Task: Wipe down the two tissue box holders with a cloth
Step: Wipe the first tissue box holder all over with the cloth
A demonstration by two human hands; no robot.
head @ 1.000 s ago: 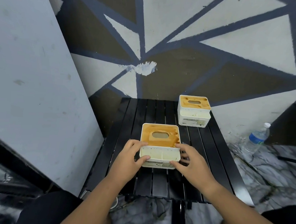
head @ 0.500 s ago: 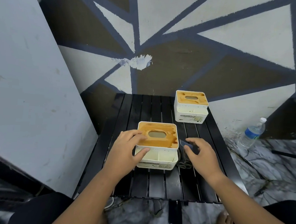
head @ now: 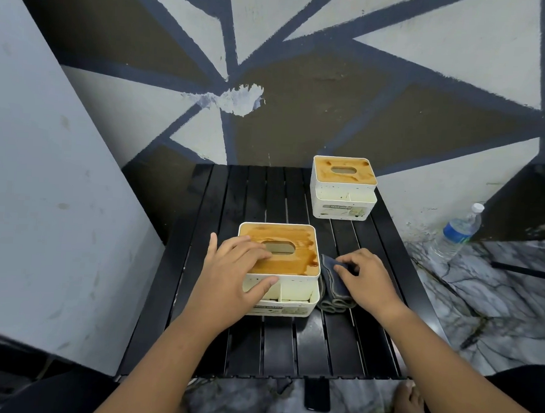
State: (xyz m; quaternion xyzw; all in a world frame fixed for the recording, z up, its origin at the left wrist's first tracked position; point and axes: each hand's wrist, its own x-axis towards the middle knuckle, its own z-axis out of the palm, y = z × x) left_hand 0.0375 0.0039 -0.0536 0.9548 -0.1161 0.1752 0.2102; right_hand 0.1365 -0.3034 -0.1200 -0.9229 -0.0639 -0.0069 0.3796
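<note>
Left hand (head: pixel 233 273) lies spread on the lid of the near tissue box holder (head: pixel 296 264), thumb against its front wall, gripping nothing, likely to steady it for wiping. Right hand (head: pixel 368 277) curls its fingertips onto the folded dark cloth (head: pixel 333 291) just beside that holder, pinching the top fold to lift it. The far tissue box holder (head: pixel 343 188) stands at the back right of the bench (head: pixel 257 347), untouched.

The near tissue box holder (head: pixel 295 289) and the far tissue box holder (head: pixel 343 194) have smooth cream plastic bodies, speckled with dirt. Their lids look like wood, and the near one has glossy stains. The cloth (head: pixel 331 291) is dark, soft, matt fabric. The bench (head: pixel 265 199) has black slats with a faint sheen. The floor (head: pixel 481 296) looks like polished veined marble.
</note>
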